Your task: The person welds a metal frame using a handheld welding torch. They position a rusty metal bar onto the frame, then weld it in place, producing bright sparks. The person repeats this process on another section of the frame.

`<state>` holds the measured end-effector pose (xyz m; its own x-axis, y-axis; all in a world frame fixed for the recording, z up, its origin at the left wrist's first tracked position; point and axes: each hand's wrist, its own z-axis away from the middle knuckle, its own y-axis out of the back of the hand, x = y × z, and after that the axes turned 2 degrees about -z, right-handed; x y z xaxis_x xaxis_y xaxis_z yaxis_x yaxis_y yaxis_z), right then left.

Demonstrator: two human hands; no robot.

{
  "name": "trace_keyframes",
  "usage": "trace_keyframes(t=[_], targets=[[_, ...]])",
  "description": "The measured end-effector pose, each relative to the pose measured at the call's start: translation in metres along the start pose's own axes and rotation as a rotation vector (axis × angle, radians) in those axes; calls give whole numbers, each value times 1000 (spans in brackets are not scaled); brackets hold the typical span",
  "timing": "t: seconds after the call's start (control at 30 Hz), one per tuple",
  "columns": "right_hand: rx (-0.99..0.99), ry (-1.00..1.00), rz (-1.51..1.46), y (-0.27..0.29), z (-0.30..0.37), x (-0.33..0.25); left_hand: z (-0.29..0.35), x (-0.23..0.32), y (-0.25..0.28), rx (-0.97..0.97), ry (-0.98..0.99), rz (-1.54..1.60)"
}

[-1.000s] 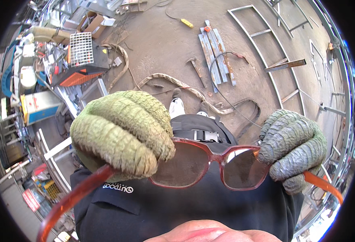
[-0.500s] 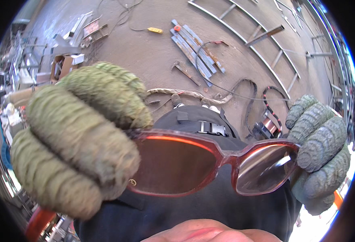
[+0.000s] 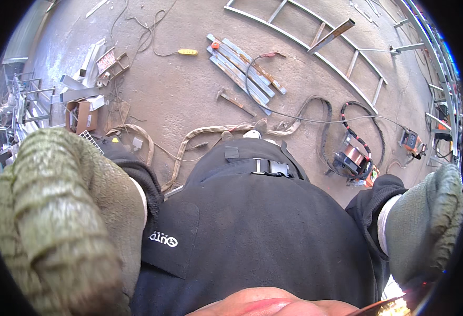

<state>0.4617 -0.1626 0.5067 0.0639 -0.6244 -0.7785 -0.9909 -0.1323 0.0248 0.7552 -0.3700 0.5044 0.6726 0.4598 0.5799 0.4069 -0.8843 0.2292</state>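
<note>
Both the left hand (image 3: pixel 66 221) and the right hand (image 3: pixel 426 226), in ridged green gloves (image 3: pixel 117 210), have curled fingers (image 3: pixel 63 208); whether they pinch anything I cannot tell. Below the right hand, glasses (image 3: pixel 393 306) show just a dark, glinting edge. White lettering (image 3: pixel 164 239) marks the black jacket (image 3: pixel 273 226).

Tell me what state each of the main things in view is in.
Left hand: gloved, fingers curled
Right hand: gloved, near the glasses
Glasses: mostly out of frame
Buckle: looks fastened
Cardboard box: open
Hammer: lying on the floor
Metal bars: lying flat, partly rusty
Spool: wound with copper-coloured wire
</note>
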Motion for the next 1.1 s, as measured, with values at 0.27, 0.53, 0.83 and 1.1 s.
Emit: trace_keyframes(t=[0.27, 0.53, 0.83, 1.1], targets=[[66, 40, 27, 58, 25, -7, -45, -45, -25, -34, -35, -37], [188, 83, 75, 97, 48, -10, -81, -88, -35, -61, -78, -62], [753, 118, -37, 128, 109, 41, -59, -204, 7, 270, 185, -277], [1324, -828, 33, 148, 223, 215, 124, -442, 53, 80, 1185, -379]])
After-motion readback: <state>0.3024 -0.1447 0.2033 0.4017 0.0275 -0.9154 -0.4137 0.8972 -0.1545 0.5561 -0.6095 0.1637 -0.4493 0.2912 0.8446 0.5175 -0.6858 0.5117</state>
